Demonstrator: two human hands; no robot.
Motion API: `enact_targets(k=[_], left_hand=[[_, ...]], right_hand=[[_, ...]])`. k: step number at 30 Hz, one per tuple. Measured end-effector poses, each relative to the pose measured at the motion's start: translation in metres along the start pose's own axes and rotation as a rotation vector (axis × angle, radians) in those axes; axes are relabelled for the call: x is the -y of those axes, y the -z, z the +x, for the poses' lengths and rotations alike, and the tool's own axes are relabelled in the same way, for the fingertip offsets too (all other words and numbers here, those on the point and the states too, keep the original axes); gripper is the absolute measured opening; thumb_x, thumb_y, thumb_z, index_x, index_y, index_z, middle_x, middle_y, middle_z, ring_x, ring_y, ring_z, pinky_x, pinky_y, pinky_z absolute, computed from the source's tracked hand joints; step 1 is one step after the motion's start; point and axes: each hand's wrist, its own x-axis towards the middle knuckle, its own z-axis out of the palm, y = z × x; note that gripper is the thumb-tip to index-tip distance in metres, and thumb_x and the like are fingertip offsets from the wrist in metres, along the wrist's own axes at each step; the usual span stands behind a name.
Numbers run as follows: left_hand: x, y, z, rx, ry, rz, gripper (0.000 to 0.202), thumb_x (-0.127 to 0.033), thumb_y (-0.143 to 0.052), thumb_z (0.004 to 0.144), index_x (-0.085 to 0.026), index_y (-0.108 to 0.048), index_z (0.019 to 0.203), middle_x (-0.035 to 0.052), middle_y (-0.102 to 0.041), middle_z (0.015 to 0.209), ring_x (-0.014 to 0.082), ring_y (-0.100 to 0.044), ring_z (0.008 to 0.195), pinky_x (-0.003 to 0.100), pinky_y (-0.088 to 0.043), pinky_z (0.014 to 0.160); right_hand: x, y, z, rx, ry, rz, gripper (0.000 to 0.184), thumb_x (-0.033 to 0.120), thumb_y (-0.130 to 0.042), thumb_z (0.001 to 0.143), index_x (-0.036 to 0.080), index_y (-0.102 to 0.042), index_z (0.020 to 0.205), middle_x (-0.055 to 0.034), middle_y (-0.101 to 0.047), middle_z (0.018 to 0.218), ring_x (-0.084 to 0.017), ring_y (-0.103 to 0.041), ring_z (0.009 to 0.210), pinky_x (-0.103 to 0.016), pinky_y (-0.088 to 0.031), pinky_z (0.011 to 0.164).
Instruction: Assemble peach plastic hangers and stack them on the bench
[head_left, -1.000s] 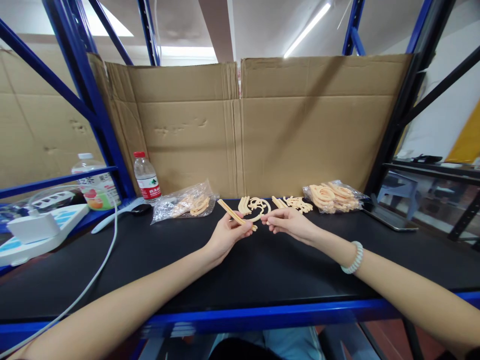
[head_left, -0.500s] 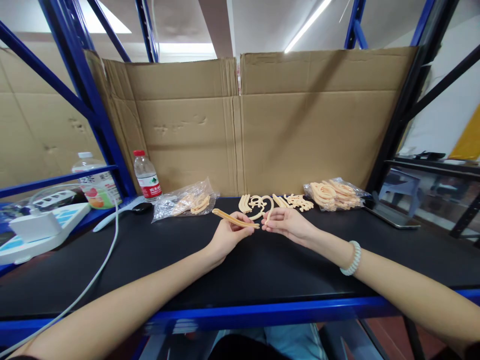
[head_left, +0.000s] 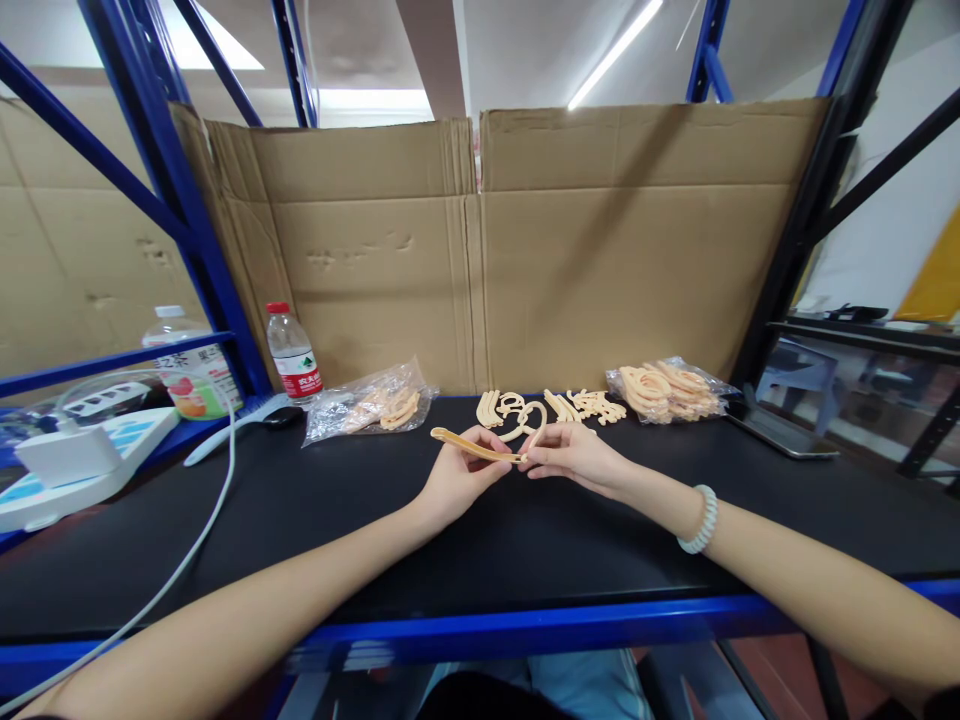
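Observation:
My left hand (head_left: 466, 468) pinches a long, slightly curved cream-coloured strip (head_left: 452, 438), whose free end points to the left. Between the fingers of my right hand (head_left: 568, 456) is a curved cream-coloured piece (head_left: 541, 418) that arches upward. Both hands are close together above the black tabletop, and the strip's right end meets the curved piece at my right fingertips; whether they are joined I cannot tell. Just behind lie a group of curved strips (head_left: 487, 409), a small ring-like piece (head_left: 511, 403) and a pile of small cream pieces (head_left: 600, 407).
A clear bag (head_left: 371, 403) of pieces lies left, another bag (head_left: 670, 388) right. A red-capped bottle (head_left: 293, 355), a white power strip (head_left: 90, 465) with a cable (head_left: 201, 535) and a dark flat device (head_left: 784, 430) stand around. Cardboard (head_left: 600, 260) closes the back.
My hands have come together slightly, and the strip's right end has met the piece in my right hand. The curved piece has tilted a little lower.

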Motion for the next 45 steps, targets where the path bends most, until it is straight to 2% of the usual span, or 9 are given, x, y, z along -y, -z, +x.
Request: enact_targets(k=[4,10,15,21,25,30,35,45], left_hand=[[0.001,-0.001,-0.001,0.013,-0.023,0.019,0.020,-0.025,-0.074,0.068,-0.017,-0.058,0.076,0.0038,-0.063,0.080,0.0173,-0.063,0.077,0.030,-0.050,0.075],[0.000,-0.002,-0.002,0.027,-0.013,0.030,0.019,-0.026,-0.073,0.068,-0.017,-0.057,0.075,0.0041,-0.063,0.080,0.0181,-0.064,0.077,0.031,-0.050,0.075],[0.001,-0.001,-0.002,0.035,-0.037,0.061,0.021,-0.026,-0.073,0.068,-0.016,-0.056,0.075,0.0012,-0.060,0.077,0.0169,-0.063,0.077,0.030,-0.051,0.074],[0.000,-0.002,-0.004,0.072,-0.056,0.076,0.020,-0.025,-0.071,0.071,-0.015,-0.055,0.077,0.0004,-0.061,0.078,0.0166,-0.065,0.076,0.032,-0.052,0.076],[0.001,-0.003,-0.004,0.060,-0.090,0.134,0.019,-0.025,-0.070,0.071,-0.014,-0.056,0.076,0.0015,-0.060,0.076,0.0167,-0.064,0.073,0.030,-0.053,0.070],[0.002,-0.003,-0.005,0.061,-0.122,0.169,0.017,-0.025,-0.070,0.073,-0.015,-0.057,0.076,0.0015,-0.061,0.075,0.0156,-0.063,0.072,0.029,-0.053,0.069],[0.001,-0.004,-0.006,0.065,-0.150,0.192,0.014,-0.023,-0.070,0.073,-0.015,-0.059,0.075,0.0010,-0.061,0.074,0.0150,-0.064,0.072,0.027,-0.053,0.069],[0.002,-0.005,-0.006,0.078,-0.080,0.089,0.021,-0.027,-0.072,0.072,-0.015,-0.056,0.075,0.0019,-0.064,0.076,0.0186,-0.067,0.075,0.031,-0.054,0.072]], right_hand=[[0.000,-0.001,-0.001,0.038,-0.016,0.043,0.029,0.033,-0.080,0.064,0.012,-0.066,0.079,-0.0078,-0.067,0.082,-0.018,-0.067,0.081,-0.034,-0.053,0.080],[-0.002,0.001,0.000,0.054,-0.023,0.061,0.028,0.033,-0.079,0.065,0.013,-0.066,0.078,-0.0061,-0.066,0.083,-0.017,-0.066,0.081,-0.032,-0.054,0.078],[-0.001,0.001,-0.001,0.058,-0.069,0.094,0.024,0.031,-0.079,0.065,0.012,-0.067,0.075,-0.0065,-0.065,0.090,-0.016,-0.064,0.084,-0.031,-0.054,0.076],[0.003,-0.003,-0.004,0.075,-0.113,0.131,0.027,0.030,-0.081,0.063,0.012,-0.066,0.078,-0.0056,-0.068,0.079,-0.016,-0.065,0.080,-0.031,-0.052,0.081],[0.001,-0.004,-0.004,0.080,-0.116,0.143,0.027,0.031,-0.080,0.064,0.013,-0.064,0.076,-0.0057,-0.069,0.078,-0.015,-0.066,0.077,-0.032,-0.051,0.080],[-0.004,-0.005,-0.002,0.049,-0.065,0.146,0.027,0.030,-0.081,0.062,0.012,-0.063,0.071,-0.0040,-0.067,0.074,-0.015,-0.066,0.073,-0.033,-0.051,0.080],[-0.008,-0.010,-0.003,0.015,0.017,0.108,0.028,0.032,-0.081,0.062,0.012,-0.062,0.070,-0.0032,-0.064,0.069,-0.013,-0.063,0.065,-0.032,-0.052,0.073],[-0.015,-0.015,0.000,-0.068,0.121,0.071,0.030,0.032,-0.081,0.060,0.014,-0.057,0.063,-0.0025,-0.063,0.071,-0.011,-0.061,0.057,-0.030,-0.051,0.064]])
